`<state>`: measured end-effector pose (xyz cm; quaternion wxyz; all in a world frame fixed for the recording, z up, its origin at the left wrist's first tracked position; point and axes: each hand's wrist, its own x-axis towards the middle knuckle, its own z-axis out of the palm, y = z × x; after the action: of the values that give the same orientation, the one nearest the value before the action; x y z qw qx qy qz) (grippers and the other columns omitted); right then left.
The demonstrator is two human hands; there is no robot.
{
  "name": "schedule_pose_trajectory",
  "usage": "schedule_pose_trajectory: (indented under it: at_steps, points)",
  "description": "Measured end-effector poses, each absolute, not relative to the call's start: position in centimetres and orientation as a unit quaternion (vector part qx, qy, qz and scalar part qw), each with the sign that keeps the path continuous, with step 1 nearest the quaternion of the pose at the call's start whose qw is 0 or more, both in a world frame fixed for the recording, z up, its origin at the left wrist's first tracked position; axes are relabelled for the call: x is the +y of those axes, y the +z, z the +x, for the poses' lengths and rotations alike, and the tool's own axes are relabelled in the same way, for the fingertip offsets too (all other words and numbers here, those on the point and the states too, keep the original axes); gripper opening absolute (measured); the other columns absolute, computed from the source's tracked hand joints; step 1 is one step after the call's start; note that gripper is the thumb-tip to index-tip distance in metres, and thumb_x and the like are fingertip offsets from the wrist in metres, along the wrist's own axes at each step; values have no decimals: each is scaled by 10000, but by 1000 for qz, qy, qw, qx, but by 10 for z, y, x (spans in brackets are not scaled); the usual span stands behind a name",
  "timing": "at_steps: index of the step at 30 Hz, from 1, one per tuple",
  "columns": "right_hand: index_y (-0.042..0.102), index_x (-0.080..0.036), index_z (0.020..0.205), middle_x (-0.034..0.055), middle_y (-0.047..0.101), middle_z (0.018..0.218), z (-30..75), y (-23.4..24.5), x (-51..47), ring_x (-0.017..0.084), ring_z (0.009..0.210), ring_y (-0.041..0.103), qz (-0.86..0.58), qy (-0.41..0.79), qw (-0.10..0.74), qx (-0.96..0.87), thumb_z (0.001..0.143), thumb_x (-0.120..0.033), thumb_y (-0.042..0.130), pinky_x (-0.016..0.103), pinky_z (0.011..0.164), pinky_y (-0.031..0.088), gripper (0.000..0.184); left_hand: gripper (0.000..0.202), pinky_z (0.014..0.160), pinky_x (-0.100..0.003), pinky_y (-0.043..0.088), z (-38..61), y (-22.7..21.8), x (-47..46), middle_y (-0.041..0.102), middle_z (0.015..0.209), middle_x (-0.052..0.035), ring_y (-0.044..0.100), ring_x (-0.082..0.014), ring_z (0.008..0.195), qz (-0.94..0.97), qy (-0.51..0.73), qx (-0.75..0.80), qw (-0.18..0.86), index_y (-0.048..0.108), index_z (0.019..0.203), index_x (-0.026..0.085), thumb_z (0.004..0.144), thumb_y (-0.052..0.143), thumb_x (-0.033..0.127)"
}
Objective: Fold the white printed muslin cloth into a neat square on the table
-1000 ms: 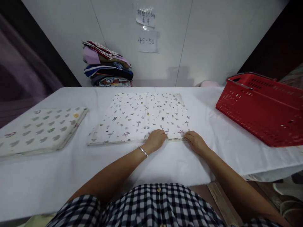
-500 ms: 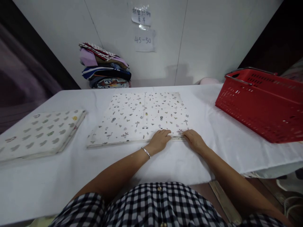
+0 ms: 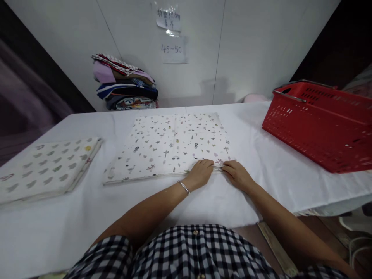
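I start with the white-covered table (image 3: 72,224); the folded palm-print cloth (image 3: 157,145) lies flat at its middle, left of the red shopping basket (image 3: 316,131); the left hand (image 3: 200,173) rests on the near edge, thumb hidden, so I cannot tell whether it grips; the right hand (image 3: 238,176) pinches the layers by the near right corner. I judge the step as evening that edge; the next move calls, I think, for keeping the layers flush.
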<state>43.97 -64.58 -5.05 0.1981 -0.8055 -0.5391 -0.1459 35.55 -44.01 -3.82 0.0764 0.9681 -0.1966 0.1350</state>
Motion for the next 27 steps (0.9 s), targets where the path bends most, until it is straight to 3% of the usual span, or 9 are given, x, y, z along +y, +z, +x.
schedule_pose_trajectory:
  at_steps: [9,14,21,27]
  points:
    - [632,-172,937,118,579,1139,438,-51,-648,241,1027,511,-814,-168,185,-524,916,-178,397,398,821,443,235,170,854,-326,410,350,-43,-442,558,1087,-61,491,-169,975,962,137,-164,168,568,888,153,885,403,111]
    - [594,-206,1011,81,567,1176,433,-51,-657,221,1085,496,-820,-113,210,-521,925,-166,343,407,882,437,269,173,856,-332,405,350,-46,-444,573,1048,-57,493,-175,967,967,122,-185,126,571,921,149,878,412,95]
    - [596,-195,998,111,600,1112,432,-53,-664,230,1031,545,-819,-100,218,-521,914,-210,404,419,843,475,210,210,863,-339,389,346,-44,-442,547,1108,-74,479,-186,990,962,124,-233,75,553,913,142,862,378,38]
    - [498,-208,1209,103,611,1098,434,-52,-683,233,1013,562,-824,-101,251,-498,903,-206,422,452,850,478,315,225,845,-341,384,346,-41,-443,544,1106,-82,479,-191,983,964,110,-234,58,550,911,144,825,398,2]
